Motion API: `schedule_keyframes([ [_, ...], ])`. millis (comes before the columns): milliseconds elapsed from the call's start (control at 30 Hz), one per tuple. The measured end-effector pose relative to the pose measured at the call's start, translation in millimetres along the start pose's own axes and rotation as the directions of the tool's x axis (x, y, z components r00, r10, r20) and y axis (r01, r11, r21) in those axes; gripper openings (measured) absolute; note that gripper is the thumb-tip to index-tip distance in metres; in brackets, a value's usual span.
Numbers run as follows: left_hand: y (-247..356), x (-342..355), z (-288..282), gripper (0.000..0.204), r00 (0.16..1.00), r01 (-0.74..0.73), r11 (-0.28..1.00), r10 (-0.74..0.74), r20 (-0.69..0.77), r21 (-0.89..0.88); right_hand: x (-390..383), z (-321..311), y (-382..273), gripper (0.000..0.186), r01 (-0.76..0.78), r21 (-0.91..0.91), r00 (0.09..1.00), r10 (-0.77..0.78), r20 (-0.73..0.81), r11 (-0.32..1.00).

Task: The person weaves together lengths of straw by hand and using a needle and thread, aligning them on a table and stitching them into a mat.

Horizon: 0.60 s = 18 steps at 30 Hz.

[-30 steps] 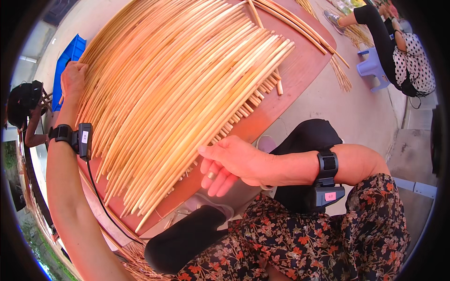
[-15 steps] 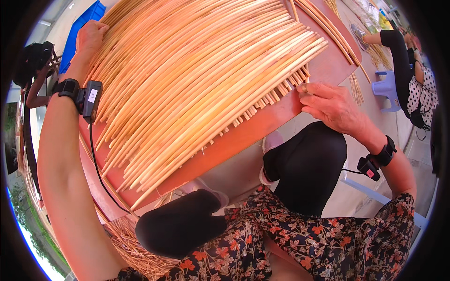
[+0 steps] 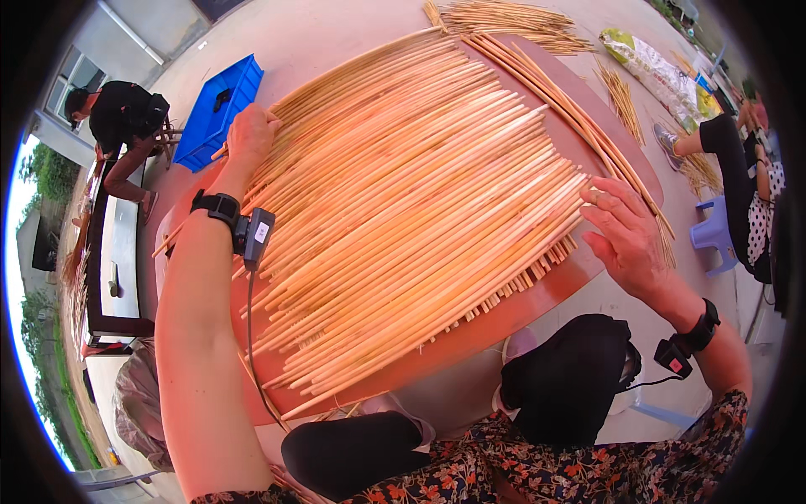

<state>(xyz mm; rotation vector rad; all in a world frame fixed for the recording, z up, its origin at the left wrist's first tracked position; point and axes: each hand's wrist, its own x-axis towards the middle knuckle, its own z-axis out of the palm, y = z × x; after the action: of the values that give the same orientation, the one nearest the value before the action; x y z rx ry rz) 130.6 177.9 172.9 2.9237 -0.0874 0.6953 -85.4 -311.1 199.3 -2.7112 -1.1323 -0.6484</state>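
Note:
A broad layer of pale wooden rods (image 3: pixel 395 218) lies side by side on a reddish-brown table (image 3: pixel 437 353), with short stick ends showing under its right edge. My left hand (image 3: pixel 248 139) is at the upper left edge of the layer, fingers curled on rods there. My right hand (image 3: pixel 625 235) is at the right ends of the rods, fingers apart and slightly bent, fingertips touching or very near them. Loose longer rods (image 3: pixel 579 109) lie along the table's right side. Both wrists wear black strapped devices.
A blue plastic crate (image 3: pixel 210 118) stands behind my left hand. A person in black (image 3: pixel 126 118) is at far left, another seated person (image 3: pixel 730 160) at right near a lilac stool (image 3: pixel 709 239). Bundles of sticks (image 3: pixel 512 25) and a patterned sack (image 3: pixel 646 67) lie beyond the table.
My right hand has moved from the rods' lower edge up and right to their right ends, its fingers spreading. The view has shifted, showing more beyond the table; my left hand stays at the left edge.

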Motion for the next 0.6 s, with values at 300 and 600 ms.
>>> schedule_keyframes([
  [300,2.7,-1.7,31.6,0.007,0.972,0.141,0.989,-0.132,-0.196,0.034,60.8,100.4,13.1,0.062,0.089,0.15,0.959,-0.126,0.255,0.985],
  [600,3.5,1.0,77.1,0.014,0.871,-0.424,0.905,0.415,-0.262,0.026,65.4,99.4,13.0,0.067,0.039,0.167,0.938,-0.093,0.334,0.985],
])
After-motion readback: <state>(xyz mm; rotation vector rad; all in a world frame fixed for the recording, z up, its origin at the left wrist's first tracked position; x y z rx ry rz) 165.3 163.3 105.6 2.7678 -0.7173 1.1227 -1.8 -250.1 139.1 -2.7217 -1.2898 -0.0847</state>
